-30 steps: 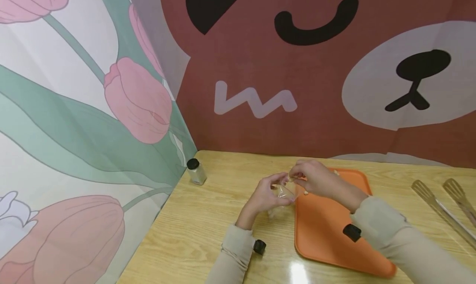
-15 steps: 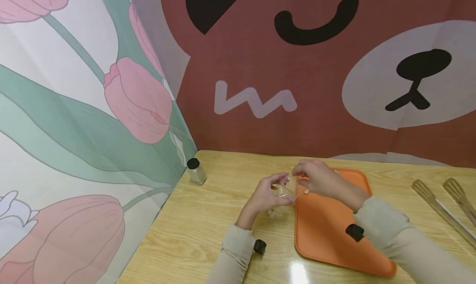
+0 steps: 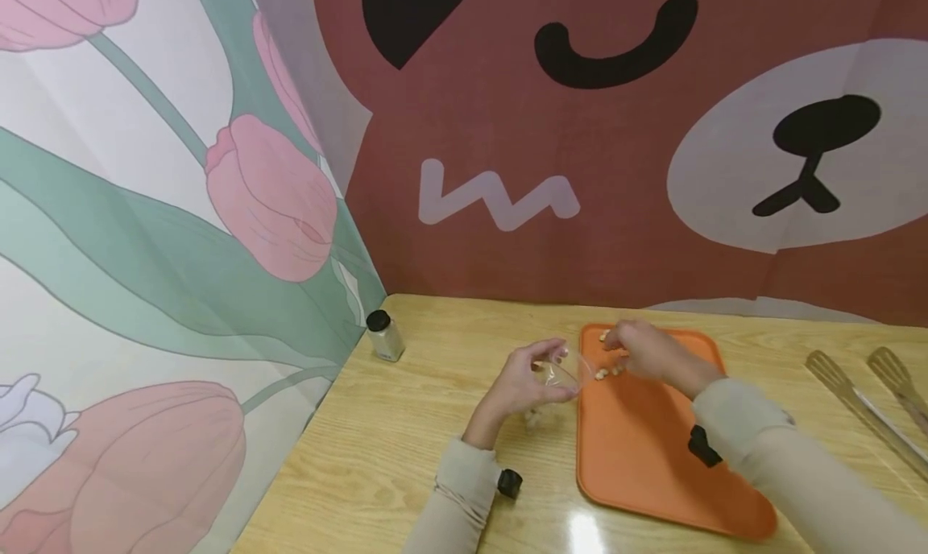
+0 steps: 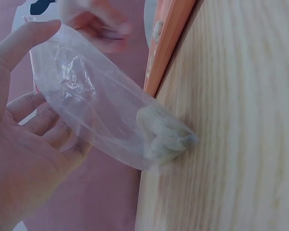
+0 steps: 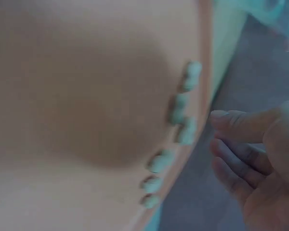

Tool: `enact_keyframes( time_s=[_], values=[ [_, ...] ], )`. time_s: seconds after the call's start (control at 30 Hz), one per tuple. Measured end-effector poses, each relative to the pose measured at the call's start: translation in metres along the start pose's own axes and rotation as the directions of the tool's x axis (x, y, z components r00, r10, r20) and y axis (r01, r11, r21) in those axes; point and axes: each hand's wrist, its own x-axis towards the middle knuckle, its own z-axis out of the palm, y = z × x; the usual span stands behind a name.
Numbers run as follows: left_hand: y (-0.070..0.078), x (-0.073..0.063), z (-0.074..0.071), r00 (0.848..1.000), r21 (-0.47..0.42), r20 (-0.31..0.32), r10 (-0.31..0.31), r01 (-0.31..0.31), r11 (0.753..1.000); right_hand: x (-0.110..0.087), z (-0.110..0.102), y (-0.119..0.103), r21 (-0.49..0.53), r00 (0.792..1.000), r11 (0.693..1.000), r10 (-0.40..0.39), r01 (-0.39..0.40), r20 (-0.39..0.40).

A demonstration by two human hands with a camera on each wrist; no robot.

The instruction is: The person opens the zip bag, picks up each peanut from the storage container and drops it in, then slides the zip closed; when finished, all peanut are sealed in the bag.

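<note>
My left hand (image 3: 516, 385) holds a clear plastic bag (image 4: 108, 108) with its mouth spread between thumb and fingers. Several pale peanuts (image 4: 164, 137) lie bunched at the bag's bottom, low over the wooden table. To the right, my right hand (image 3: 645, 353) hovers at the far left part of an orange tray (image 3: 645, 449). Its thumb and index fingertips are close together, with nothing visible between them in the right wrist view. Several two-lobed peanuts (image 5: 158, 162) lie in a rough row along the tray's edge, beside the right fingertips.
A small jar with a black lid (image 3: 384, 336) stands at the table's far left corner. Tongs with slotted heads (image 3: 834, 377) lie on the right, beyond the tray. Printed cloths with tulips and a bear's face hang behind the table.
My right hand has moved from the bag's mouth rightward over the tray; a pale piece showed at its fingertips a second ago. The left hand and bag have stayed almost still.
</note>
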Motion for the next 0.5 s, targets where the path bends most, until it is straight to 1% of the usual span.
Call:
enact_keyframes(
  time_s=[0.17, 0.27, 0.33, 0.5],
  values=[
    [-0.001, -0.001, 0.000, 1.000, -0.018, 0.002, -0.002, 0.002, 1.000, -0.001, 0.018, 0.017, 0.019, 0.999, 1.000, -0.017, 0.016, 0.029],
    [-0.001, -0.001, -0.001, 1.000, -0.019, 0.005, 0.000, 0.000, 1.000, -0.003, 0.025, 0.022, 0.027, 0.999, 0.999, -0.018, 0.017, 0.034],
    [-0.001, -0.001, -0.001, 1.000, -0.017, 0.006, 0.000, 0.000, 1.000, -0.003, 0.027, 0.024, 0.028, 0.999, 1.000, -0.002, 0.001, 0.045],
    [-0.002, -0.001, -0.002, 1.000, -0.013, 0.005, -0.001, 0.001, 1.000, -0.003, 0.033, 0.026, 0.016, 1.000, 1.000, 0.007, -0.008, 0.021]
  ],
)
